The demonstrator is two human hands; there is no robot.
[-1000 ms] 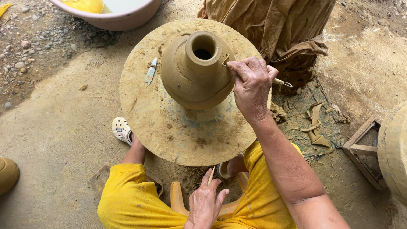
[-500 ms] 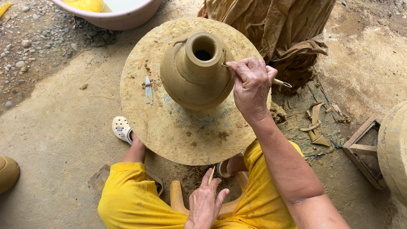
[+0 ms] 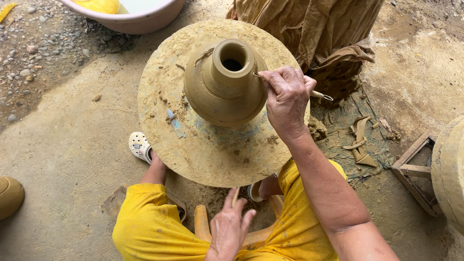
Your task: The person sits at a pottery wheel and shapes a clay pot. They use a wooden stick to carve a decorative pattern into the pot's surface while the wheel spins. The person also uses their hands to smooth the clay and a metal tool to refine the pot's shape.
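— Clay vase (image 3: 224, 87), where does it sit?

— Upright at about the middle of the round wheel disc (image 3: 212, 150), a little toward twelve o'clock. The disc is the largest thing in view, crusted with dried clay, and the vase is widest low down, narrowing to an open neck.

— What lies around the disc?

— At one o'clock a heap of brown cloth (image 3: 319, 34). At eleven o'clock the rim of a pink basin (image 3: 140, 21). At three o'clock, at the frame's edge, a pale rounded clay form (image 3: 449, 169) beside a wooden frame (image 3: 411, 169). Curled clay trimmings (image 3: 360, 140) lie on the ground between that frame and the disc.

— And the hands?

— The right hand (image 3: 286, 99) is at three o'clock of the vase, fingers pinched shut around a thin loop tool (image 3: 320, 94), whose tip touches the vase's shoulder just below the neck. The left hand (image 3: 229, 229) is at six o'clock, below the disc's edge, fingers spread loosely open, holding nothing I can make out.

— Anything smaller?

— A small bluish scraper (image 3: 174, 123) lying on the disc at nine o'clock of the vase, and a white clog (image 3: 140, 145) just beyond the disc's edge at eight o'clock.
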